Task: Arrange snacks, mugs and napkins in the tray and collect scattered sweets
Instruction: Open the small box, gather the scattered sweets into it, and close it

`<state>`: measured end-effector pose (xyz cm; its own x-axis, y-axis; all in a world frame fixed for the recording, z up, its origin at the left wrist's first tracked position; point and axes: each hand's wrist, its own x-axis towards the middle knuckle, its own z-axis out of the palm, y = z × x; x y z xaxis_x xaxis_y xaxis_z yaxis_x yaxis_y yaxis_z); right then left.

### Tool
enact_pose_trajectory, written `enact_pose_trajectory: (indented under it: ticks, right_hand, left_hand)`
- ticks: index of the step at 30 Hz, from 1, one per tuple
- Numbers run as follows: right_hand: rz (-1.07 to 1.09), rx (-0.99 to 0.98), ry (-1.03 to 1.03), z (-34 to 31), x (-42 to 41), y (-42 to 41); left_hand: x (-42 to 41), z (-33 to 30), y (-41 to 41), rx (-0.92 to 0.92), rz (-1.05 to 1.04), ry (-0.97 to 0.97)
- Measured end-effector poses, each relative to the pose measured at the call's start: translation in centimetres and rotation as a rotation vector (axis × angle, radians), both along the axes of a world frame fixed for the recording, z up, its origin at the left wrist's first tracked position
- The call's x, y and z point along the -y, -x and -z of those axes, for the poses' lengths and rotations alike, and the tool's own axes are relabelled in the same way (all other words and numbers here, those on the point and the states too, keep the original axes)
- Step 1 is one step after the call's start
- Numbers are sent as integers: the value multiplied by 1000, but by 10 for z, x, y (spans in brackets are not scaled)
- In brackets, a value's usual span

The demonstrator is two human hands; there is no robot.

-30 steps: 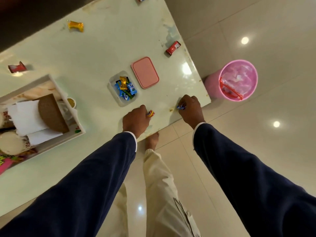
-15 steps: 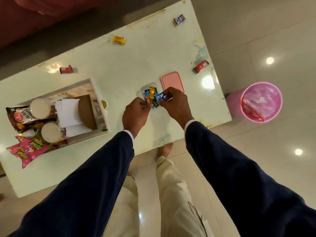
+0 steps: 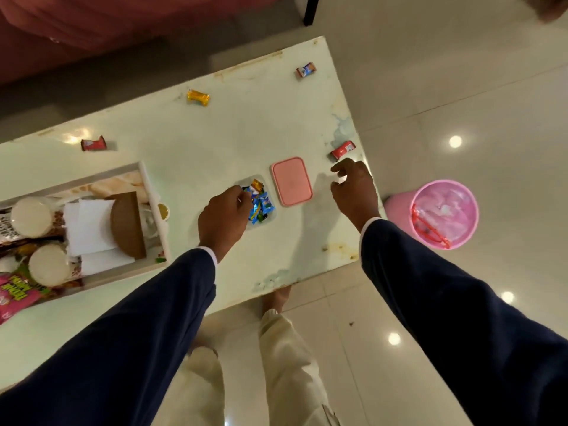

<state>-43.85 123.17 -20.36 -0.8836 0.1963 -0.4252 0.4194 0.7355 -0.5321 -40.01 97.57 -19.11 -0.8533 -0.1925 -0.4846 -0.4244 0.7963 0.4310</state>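
At far left a tray (image 3: pixel 144 179) on the pale surface (image 3: pixel 215 142) holds napkins (image 3: pixel 89 222), lidded mugs (image 3: pixel 30 216) and snack packets (image 3: pixel 18 292). Beyond it lie a red sweet (image 3: pixel 93 144) and a gold sweet (image 3: pixel 198 97). The left hand (image 3: pixel 222 218), fingers loosely curled, hovers over a clear tub (image 3: pixel 270 216) of sweets (image 3: pixel 259 202); whether it pinches one cannot be told. A pink lid (image 3: pixel 291 181) lies beside. The right hand (image 3: pixel 353 189), fingers apart and empty, reaches toward a red sweet (image 3: pixel 343 150) near the edge. Such sweets look light, crinkly, slippery; pinching a twisted wrapper end seems best.
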Motion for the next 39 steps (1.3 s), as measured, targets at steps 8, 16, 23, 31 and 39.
enact_pose_trajectory:
  ticks: [8,16,23,31,39]
  right_hand:
    - [-528,-89,-341,39,-32,54]
    - [1,50,241,53,-36,45]
    - [42,72,326,62,-41,43]
    - [-50,-18,208,68,-37,40]
    - [-91,100,226,60,-38,48]
  left_hand:
    - [-40,13,90,-197,315,-48]
    - [-76,30,190,-218,435,85]
    - [-109,49,258,-217,730,272]
    - [-105,72,261,-317,910,321]
    - [-69,53,209,-231,579,-7]
